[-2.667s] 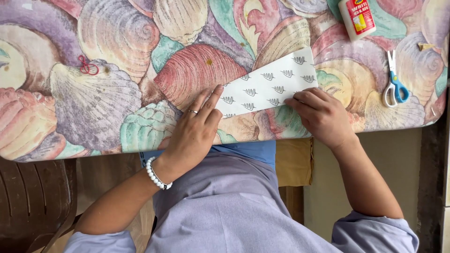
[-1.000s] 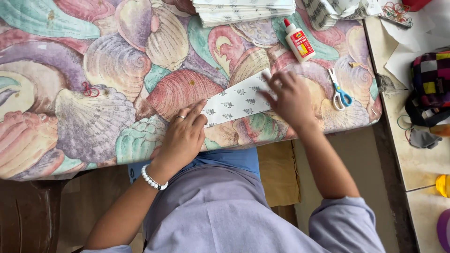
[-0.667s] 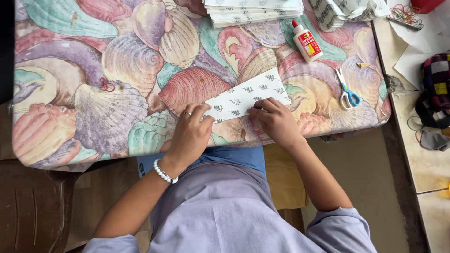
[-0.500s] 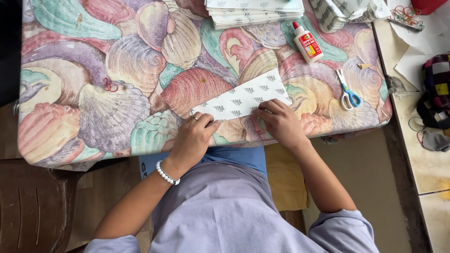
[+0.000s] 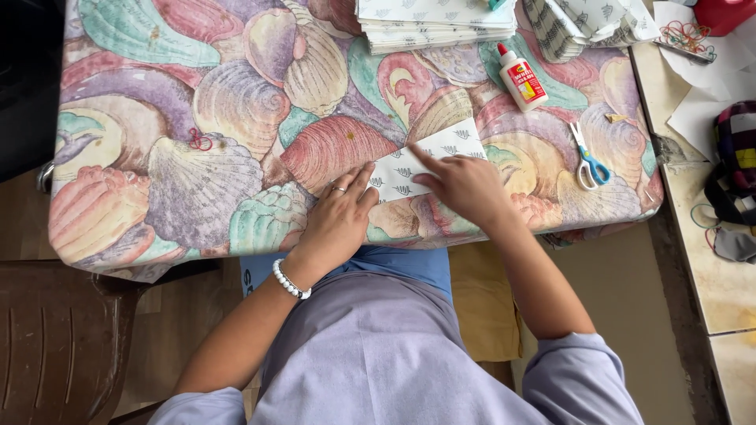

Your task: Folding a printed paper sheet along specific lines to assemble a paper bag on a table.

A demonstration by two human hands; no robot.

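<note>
I see both hands lying flat, fingers spread, on the paper [image 5: 429, 157] in the middle of the desk [image 5: 157, 157]. The left hand [image 5: 340, 216] presses its near end; the right hand [image 5: 463, 182] presses the middle, forefinger stretched out. Glue [image 5: 521, 77] and scissors [image 5: 587, 161] lie near.

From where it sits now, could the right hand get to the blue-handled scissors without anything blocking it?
Probably yes. The right hand rests on the patterned paper strip, and the scissors lie on the shell-print tablecloth further to its right, with only bare cloth between. The glue bottle stands further back, off that path.
</note>
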